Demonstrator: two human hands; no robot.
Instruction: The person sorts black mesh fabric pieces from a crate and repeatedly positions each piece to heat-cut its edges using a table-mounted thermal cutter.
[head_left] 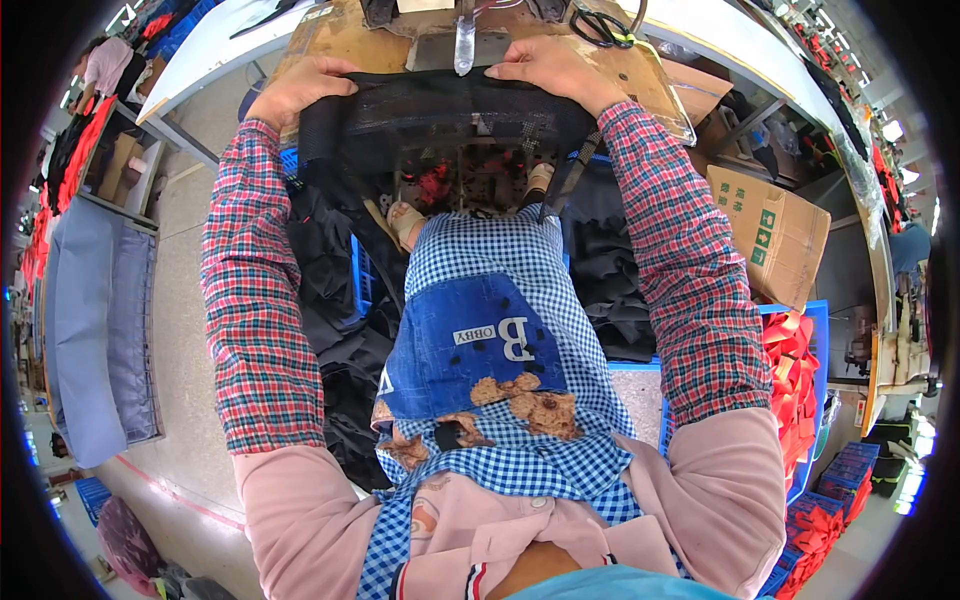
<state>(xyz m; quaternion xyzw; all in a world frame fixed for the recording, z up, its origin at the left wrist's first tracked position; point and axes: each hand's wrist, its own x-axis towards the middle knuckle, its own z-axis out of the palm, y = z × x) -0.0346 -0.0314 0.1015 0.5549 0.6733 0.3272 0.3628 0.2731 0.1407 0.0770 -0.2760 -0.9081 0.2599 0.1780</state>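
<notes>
A black mesh fabric piece (pixel 420 112) is stretched across the front edge of a worn wooden sewing table (pixel 345 38) and hangs down over it. At its upper left edge, my left hand (pixel 305 88) is closed on the fabric, thumb pointing inward. My right hand (pixel 556 70) grips the same fabric's upper right edge, fingers bent. Between the hands stands the sewing machine head (pixel 465 38), its lower end close to the fabric edge. Black scissors (pixel 602 28) lie on the table behind my right hand.
Dark fabric heaps (pixel 340 350) lie on both sides of my lap. A cardboard box (pixel 768 235) and a blue crate of red pieces (pixel 790 370) are at the right. A grey-blue cloth-covered rack (pixel 95 330) stands left. Another person (pixel 105 65) is at the far upper left.
</notes>
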